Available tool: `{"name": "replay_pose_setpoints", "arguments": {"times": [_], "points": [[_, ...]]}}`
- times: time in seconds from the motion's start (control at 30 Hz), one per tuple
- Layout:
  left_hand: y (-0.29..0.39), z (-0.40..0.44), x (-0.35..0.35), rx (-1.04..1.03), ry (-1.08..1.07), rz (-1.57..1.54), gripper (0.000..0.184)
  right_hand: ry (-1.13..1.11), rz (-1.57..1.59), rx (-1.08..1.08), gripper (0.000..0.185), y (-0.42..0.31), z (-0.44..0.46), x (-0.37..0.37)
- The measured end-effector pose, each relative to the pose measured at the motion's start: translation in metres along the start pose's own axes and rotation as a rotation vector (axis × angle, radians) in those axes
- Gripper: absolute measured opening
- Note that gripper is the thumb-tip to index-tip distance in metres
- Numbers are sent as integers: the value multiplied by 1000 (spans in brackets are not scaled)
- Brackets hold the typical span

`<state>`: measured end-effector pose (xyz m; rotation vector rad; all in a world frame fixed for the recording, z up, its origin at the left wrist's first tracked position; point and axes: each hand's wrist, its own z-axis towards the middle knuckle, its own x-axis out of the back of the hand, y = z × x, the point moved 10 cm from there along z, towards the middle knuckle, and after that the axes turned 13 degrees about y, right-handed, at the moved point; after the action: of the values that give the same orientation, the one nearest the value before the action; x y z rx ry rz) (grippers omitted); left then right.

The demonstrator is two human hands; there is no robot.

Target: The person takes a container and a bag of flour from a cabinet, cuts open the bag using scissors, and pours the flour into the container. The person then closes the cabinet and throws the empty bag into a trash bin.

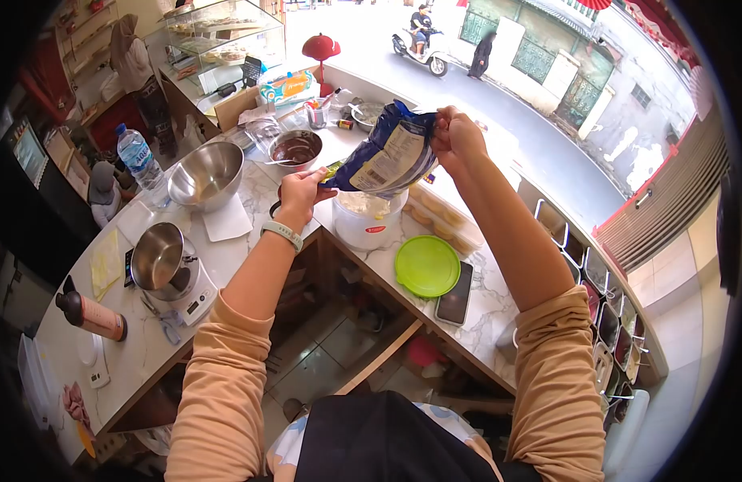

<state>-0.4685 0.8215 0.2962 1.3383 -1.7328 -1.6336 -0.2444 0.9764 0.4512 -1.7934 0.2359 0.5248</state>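
A blue and cream printed bag (391, 157) is tilted in the air over a white tub (369, 229). My left hand (301, 195) is closed on its lower left corner, and my right hand (457, 138) grips its raised upper right end. Pale powder shows inside the tub just under the bag, whose mouth I cannot make out clearly. Beside the tub lies a green round lid (428, 266), partly over a dark phone (457, 296). Behind these is a clear box of round pastries (441, 217).
On the left counter stand a large steel bowl (206, 175), a smaller steel bowl (158, 257) on a scale (198, 302), a water bottle (138, 157) and a brown bottle (94, 316). A chocolate bowl (297, 149) sits behind my left hand. Metal bins (600, 273) line the right edge.
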Motion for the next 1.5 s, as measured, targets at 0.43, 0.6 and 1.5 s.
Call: {"name": "replay_pose_setpoints", "arguments": {"times": [0.43, 0.6, 1.5], "points": [[0, -13, 11, -65, -25, 40, 14, 23, -126, 50, 15, -4, -9, -26], [-12, -10, 15, 118, -42, -32, 8, 7, -93, 64, 15, -8, -1, -35], [58, -38, -24, -501, -78, 264, 21, 32, -30, 133, 21, -28, 1, -49]]}}
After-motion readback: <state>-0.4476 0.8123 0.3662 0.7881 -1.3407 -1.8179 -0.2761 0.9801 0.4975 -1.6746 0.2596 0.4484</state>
